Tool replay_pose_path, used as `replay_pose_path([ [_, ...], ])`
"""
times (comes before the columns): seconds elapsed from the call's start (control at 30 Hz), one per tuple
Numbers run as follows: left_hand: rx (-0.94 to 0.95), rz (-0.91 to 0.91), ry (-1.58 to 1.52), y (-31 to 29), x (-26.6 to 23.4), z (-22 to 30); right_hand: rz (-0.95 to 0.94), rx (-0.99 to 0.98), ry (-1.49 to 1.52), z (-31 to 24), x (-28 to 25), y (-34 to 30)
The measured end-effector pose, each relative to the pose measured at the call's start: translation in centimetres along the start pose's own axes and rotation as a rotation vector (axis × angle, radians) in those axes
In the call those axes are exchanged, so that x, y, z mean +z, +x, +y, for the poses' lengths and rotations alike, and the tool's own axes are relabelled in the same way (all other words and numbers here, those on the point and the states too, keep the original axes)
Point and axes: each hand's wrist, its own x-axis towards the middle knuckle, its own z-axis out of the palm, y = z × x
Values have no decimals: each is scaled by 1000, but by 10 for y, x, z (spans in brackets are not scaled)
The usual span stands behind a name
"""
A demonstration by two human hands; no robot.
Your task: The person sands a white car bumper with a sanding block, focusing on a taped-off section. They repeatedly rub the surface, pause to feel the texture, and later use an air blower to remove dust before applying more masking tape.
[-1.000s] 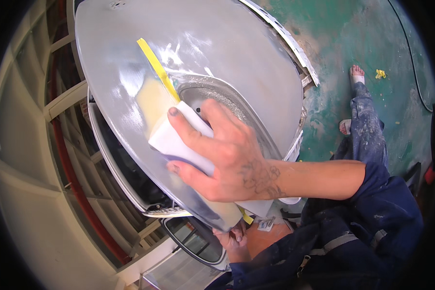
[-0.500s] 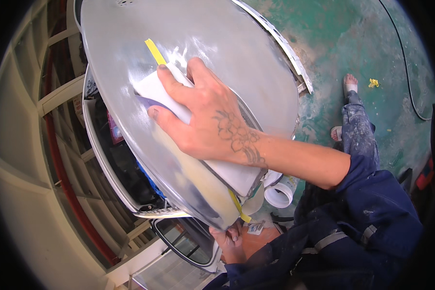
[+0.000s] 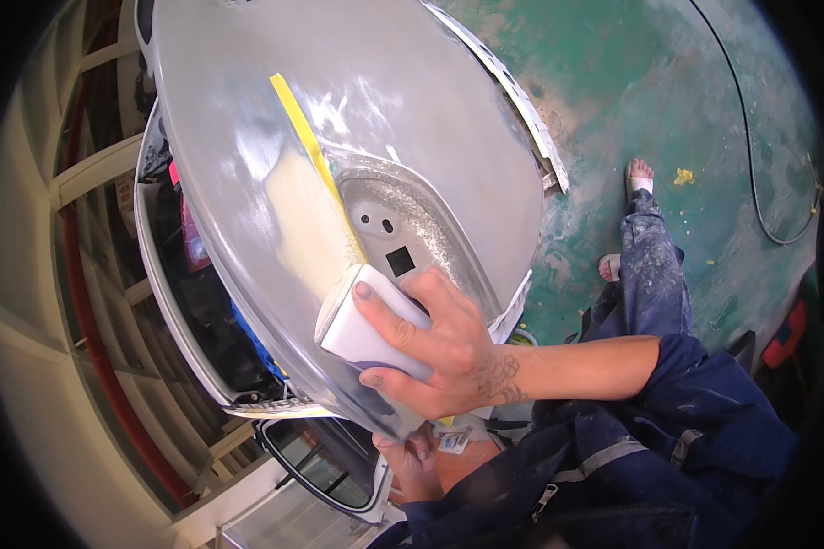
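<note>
My right hand (image 3: 449,343), back up, is closed around a white sanding block (image 3: 373,320) with a purple lower edge. The block rests on a large grey car body panel (image 3: 220,101), at the near end of a pale yellow filler patch (image 3: 304,215). Yellow masking tape (image 3: 295,114) runs between that patch and an oval recess (image 3: 421,224) with several holes. At the panel's near lower corner, my left hand (image 3: 407,462) grips the edge with curled fingers; part of it is hidden beneath the panel.
On the left, a black gap (image 3: 215,311) lies between the panel and the light-coloured frame around it. A dark-framed window (image 3: 325,462) is below. My dusty legs (image 3: 650,265) stand on the green floor (image 3: 595,82), where a black hose (image 3: 742,101) curves past.
My right hand has slid the block toward me along the panel, uncovering the filler patch, tape and recess. My left hand still holds the corner. The whole view has shifted slightly.
</note>
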Motion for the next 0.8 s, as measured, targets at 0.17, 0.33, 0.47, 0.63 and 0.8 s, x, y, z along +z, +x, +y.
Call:
replay_pose_path([
  [0.17, 87, -23, -34, 6, 3, 0, 83, 70, -50, 22, 7, 116],
  [0.33, 136, -19, -155, 5, -1, -7, 109, 97, -5, 4, 7, 38],
  [0.47, 117, -5, -184, -2, -7, -7, 54, 64, -21, 0, 6, 8],
  [0.63, 159, -6, -288, 9, -3, -18, 123, 148, -130, 1, 7, 40],
  [0.8, 153, -48, -284, 6, 1, -13, 74, 133, -97, -21, 10, -25],
])
